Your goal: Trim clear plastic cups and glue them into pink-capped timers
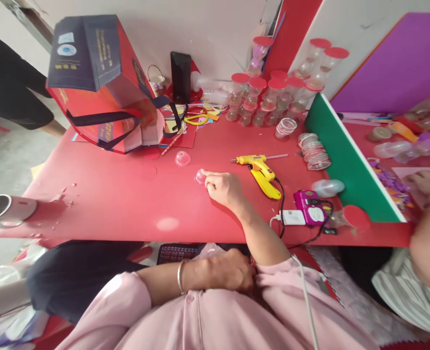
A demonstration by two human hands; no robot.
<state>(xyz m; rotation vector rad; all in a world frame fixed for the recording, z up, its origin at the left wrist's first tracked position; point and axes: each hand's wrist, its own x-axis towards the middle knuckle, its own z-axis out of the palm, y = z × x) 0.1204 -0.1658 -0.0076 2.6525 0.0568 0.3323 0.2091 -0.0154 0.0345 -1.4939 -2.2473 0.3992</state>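
Note:
My right hand [222, 188] reaches over the red table, its index finger on a small clear plastic dome lid [199, 177]. The other fingers are curled in, and the thumb is mostly hidden. Just to the left and behind, a second clear dome lid [182, 158] sits apart on the tabletop. My left hand [229, 270], below a silver bangle, rests in my lap against the pink shirt with its fingers curled. Whatever it may hold is hidden. To the right of my right hand lies a yellow glue gun [256, 167] with a glue stick in its back.
A dark and red gift bag [101, 87] stands back left, a steel mug [8, 210] at the left edge. Stacked plastic cups [258, 97] fill the back right. A green divider [349, 160] borders a neighbour's hand [429, 182]. A magenta power adapter [309, 207] has cords.

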